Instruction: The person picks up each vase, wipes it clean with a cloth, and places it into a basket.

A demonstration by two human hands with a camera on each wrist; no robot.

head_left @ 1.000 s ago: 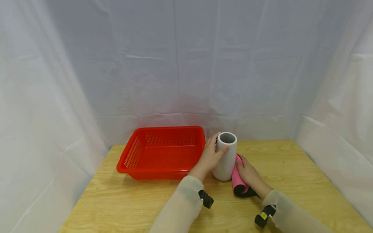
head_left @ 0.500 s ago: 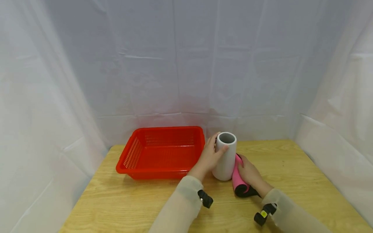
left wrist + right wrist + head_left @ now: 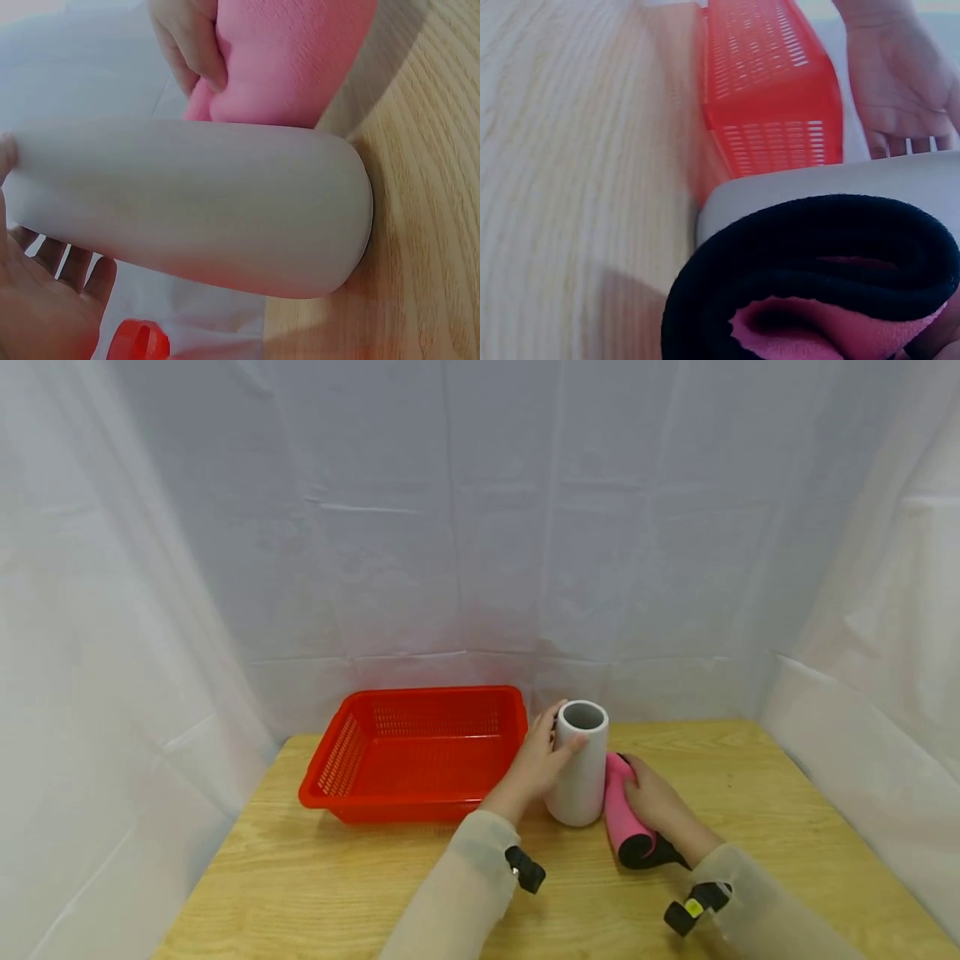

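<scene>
The left hand (image 3: 534,766) wraps around the upper part of a white cylinder (image 3: 578,763), thumb on the near side just below the rim and fingers curled behind it. The cylinder stands upright on the wooden desk (image 3: 315,877) with its open mouth facing up, so the grip appears to steady it rather than carry it; the left wrist view shows its base (image 3: 360,225) flat on the wood.

Just to the right, touching the cylinder's side, lies a rolled pink mat (image 3: 624,814) with a black backing (the spiral of black layers around a pink core shows clearly in the right wrist view (image 3: 810,285)). The right hand (image 3: 660,806) is clamped over the roll from the far side, fingers pressing into the soft pink surface (image 3: 292,52), which seems to keep it from unrolling. The roll's near end points toward the person, its far end beside the cylinder's lower half.

A red plastic basket (image 3: 352,739) with slotted walls sits on the desk to the left of the cylinder, close to the left hand but apart from it. White sheeting (image 3: 480,527) hangs behind and to both sides.
</scene>
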